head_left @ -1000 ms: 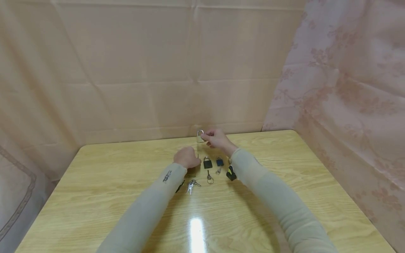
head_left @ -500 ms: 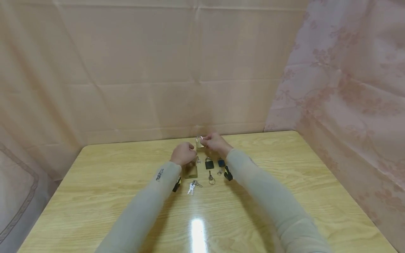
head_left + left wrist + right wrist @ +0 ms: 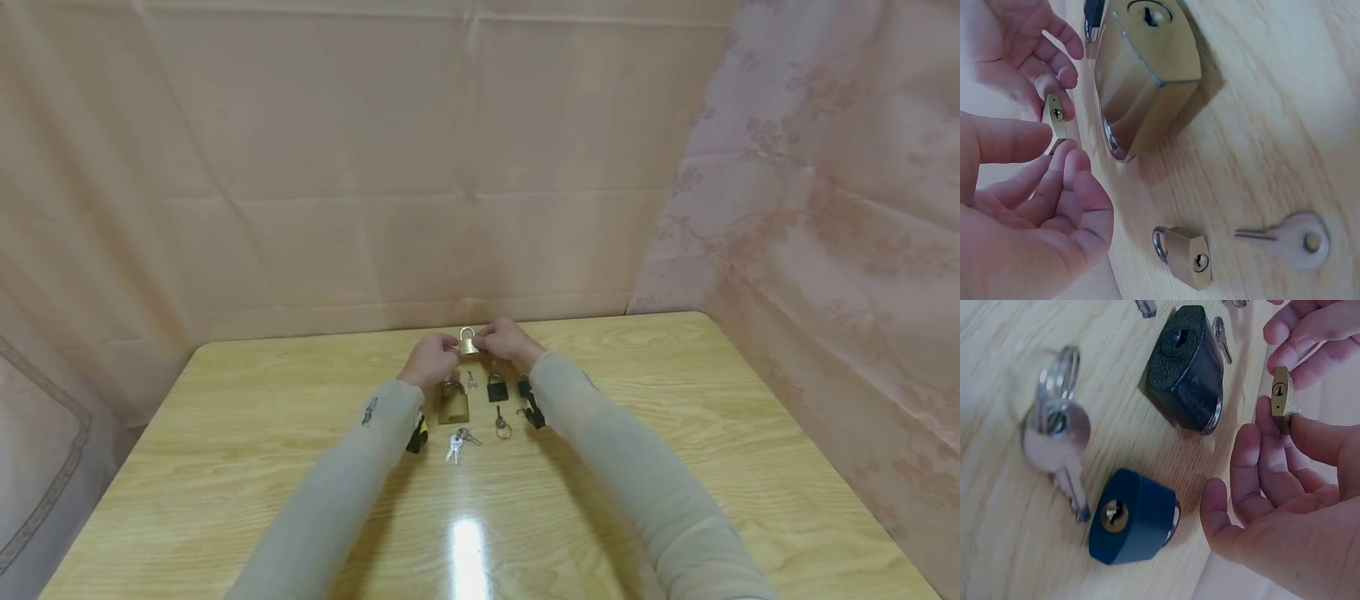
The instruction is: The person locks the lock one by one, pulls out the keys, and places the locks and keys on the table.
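Note:
A small brass padlock [image 3: 468, 346] with a silver shackle is held upright near the table's far edge, between both hands. My right hand [image 3: 510, 340] pinches its right side between thumb and fingers. On its left side, the thumb and fingertips of my left hand [image 3: 431, 360] pinch it. The padlock's keyhole end [image 3: 1280, 394] shows in the right wrist view. Below the left hand stands a larger brass padlock [image 3: 453, 406]; a smaller brass padlock [image 3: 1186, 256] and a key [image 3: 1300, 240] lie near it in the left wrist view.
A black padlock [image 3: 497, 390] and a blue padlock [image 3: 1132, 515] stand to the right, the blue one partly hidden by the right wrist in the head view. Keys on a ring [image 3: 502, 425] and a key bunch [image 3: 454, 448] lie nearer. A beige curtain [image 3: 375, 167] hangs behind the table.
The right hand has lowered the small brass padlock and brought it slightly left. My left hand has moved up from the table to its left side, uncovering the larger brass padlock.

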Motion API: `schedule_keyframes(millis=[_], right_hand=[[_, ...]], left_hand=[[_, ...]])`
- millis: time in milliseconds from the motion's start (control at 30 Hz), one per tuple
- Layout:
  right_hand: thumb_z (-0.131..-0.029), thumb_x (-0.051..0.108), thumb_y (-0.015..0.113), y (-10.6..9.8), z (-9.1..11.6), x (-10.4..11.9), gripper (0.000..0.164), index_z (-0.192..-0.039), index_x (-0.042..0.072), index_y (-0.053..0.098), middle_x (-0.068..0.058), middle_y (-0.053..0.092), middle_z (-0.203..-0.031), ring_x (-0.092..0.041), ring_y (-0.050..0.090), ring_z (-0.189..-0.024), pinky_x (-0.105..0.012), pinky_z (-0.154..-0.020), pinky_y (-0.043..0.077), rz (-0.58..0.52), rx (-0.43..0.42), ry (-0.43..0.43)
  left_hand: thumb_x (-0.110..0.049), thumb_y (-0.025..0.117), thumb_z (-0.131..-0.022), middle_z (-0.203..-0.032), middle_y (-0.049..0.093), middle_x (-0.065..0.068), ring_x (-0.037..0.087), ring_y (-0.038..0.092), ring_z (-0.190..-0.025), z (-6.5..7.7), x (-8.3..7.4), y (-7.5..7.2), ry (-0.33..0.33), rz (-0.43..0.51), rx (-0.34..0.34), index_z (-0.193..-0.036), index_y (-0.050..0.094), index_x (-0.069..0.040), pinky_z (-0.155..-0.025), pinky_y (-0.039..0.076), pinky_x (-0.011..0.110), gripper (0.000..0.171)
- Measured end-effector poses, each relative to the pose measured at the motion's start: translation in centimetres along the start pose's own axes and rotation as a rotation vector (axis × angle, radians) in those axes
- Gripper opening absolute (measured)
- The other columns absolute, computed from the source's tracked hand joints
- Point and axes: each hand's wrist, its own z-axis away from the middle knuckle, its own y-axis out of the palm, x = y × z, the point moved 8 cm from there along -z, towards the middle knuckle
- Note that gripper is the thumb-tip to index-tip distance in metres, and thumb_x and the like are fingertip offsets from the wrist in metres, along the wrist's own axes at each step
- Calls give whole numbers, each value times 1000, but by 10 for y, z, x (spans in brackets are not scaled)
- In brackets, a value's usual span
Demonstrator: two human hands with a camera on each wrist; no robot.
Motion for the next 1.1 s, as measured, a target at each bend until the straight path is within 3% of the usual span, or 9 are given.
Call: schedule_keyframes(millis=[200, 333, 467, 700, 800, 900, 1000, 1100], right_hand=[[-100, 12, 65, 1, -2, -1, 22, -111, -6, 72, -13, 71, -103, -18, 61, -87, -30, -81, 52, 44, -37, -15], [-98, 13, 68, 2, -2, -1, 21, -109, -3, 75, -14, 72, -113, -22, 62, -99, -31, -89, 50, 140, -69, -31], [-95, 9, 68, 4, -1, 1, 20, -110, -3, 75, -15, 72, -116, -28, 62, -110, -36, -99, 47, 234, -83, -48], [-93, 8, 70, 6, 3, 6, 19, -108, -3, 75, -14, 73, -110, -28, 64, -105, -37, -96, 49, 338, -102, -65], [-95, 10, 69, 5, 3, 6, 21, -110, -3, 74, -14, 73, -112, -29, 65, -105, -38, -95, 51, 351, -96, -81], [-98, 14, 67, 2, 5, 2, 24, -115, -1, 73, -13, 71, -118, -29, 64, -111, -39, -97, 50, 320, -89, -91], [-101, 19, 63, -7, 14, 1, 29, -122, 0, 71, -14, 68, -123, -31, 62, -115, -43, -99, 50, 272, -70, -106], [-104, 24, 59, -22, 29, 10, 34, -128, 0, 67, -15, 66, -127, -32, 61, -119, -46, -100, 49, 330, -64, -192]], left_hand=[[-4, 51, -99, -119, 66, 22, 29, 58, -101, 3, -1, 4, 17, 18, 52, -122, 65, 10, -92, 46, 39, 30], [0, 47, -97, -130, 62, 23, 29, 57, -107, 6, 2, 8, -2, 10, 90, -128, 62, 10, -91, 46, 37, 36], [1, 46, -94, -139, 58, 21, 30, 55, -115, 5, 6, 7, -23, -9, 85, -135, 57, 9, -90, 46, 35, 43], [-1, 46, -98, -133, 61, 21, 26, 58, -98, 5, 5, 7, -19, -13, 95, -134, 58, 9, -71, 44, 27, 40], [-2, 48, -99, -131, 62, 21, 27, 58, -100, 6, 0, 7, 11, -28, 88, -135, 57, 9, -77, 47, 31, 39], [-6, 51, -99, -134, 61, 21, 31, 59, -114, 10, -2, 3, 52, -75, 63, -139, 55, 6, -94, 50, 41, 42], [-18, 55, -102, -142, 56, 19, 35, 53, -129, 15, -3, -5, 120, -163, 32, -144, 51, 1, -107, 43, 49, 47], [-32, 55, -105, -150, 50, 16, 36, 46, -138, 24, -8, -19, 213, -293, -7, -148, 48, -4, -112, 37, 52, 52]])
